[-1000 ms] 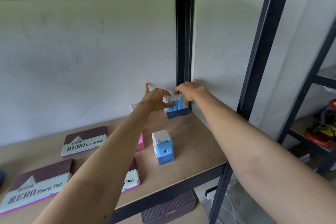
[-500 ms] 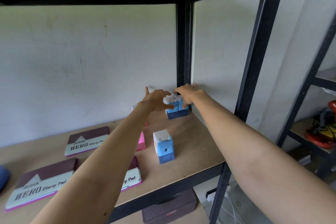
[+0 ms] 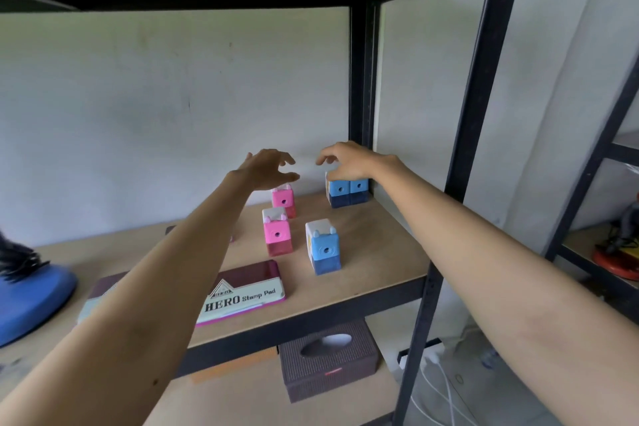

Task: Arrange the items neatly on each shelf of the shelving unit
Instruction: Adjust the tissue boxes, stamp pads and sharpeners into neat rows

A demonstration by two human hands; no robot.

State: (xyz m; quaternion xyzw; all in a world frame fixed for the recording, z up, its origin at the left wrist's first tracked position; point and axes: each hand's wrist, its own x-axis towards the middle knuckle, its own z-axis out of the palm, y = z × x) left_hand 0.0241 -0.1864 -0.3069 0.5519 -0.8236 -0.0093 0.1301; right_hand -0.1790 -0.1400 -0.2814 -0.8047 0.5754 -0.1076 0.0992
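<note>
Two blue box sharpeners (image 3: 347, 192) stand side by side in the back right corner of the wooden shelf (image 3: 377, 252). A third blue sharpener (image 3: 323, 247) stands alone nearer the front. Two pink sharpeners stand left of them, one behind (image 3: 284, 199) and one in front (image 3: 277, 235). My right hand (image 3: 349, 161) hovers just above the blue pair, fingers loosely curled and holding nothing. My left hand (image 3: 268, 168) hangs open over the rear pink sharpener, also holding nothing. A HERO stamp pad (image 3: 247, 290) lies at the front, partly under my left forearm.
A blue object (image 3: 31, 297) sits at the shelf's left. Black uprights (image 3: 361, 79) (image 3: 473, 114) frame the right side, with another shelf board overhead. On the lower shelf stands a dark tissue box (image 3: 328, 363). A second rack with a red item (image 3: 619, 252) stands to the right.
Both hands have let go of the two blue sharpeners in the corner and lifted off them. My left hand moved left, uncovering the pink sharpeners.
</note>
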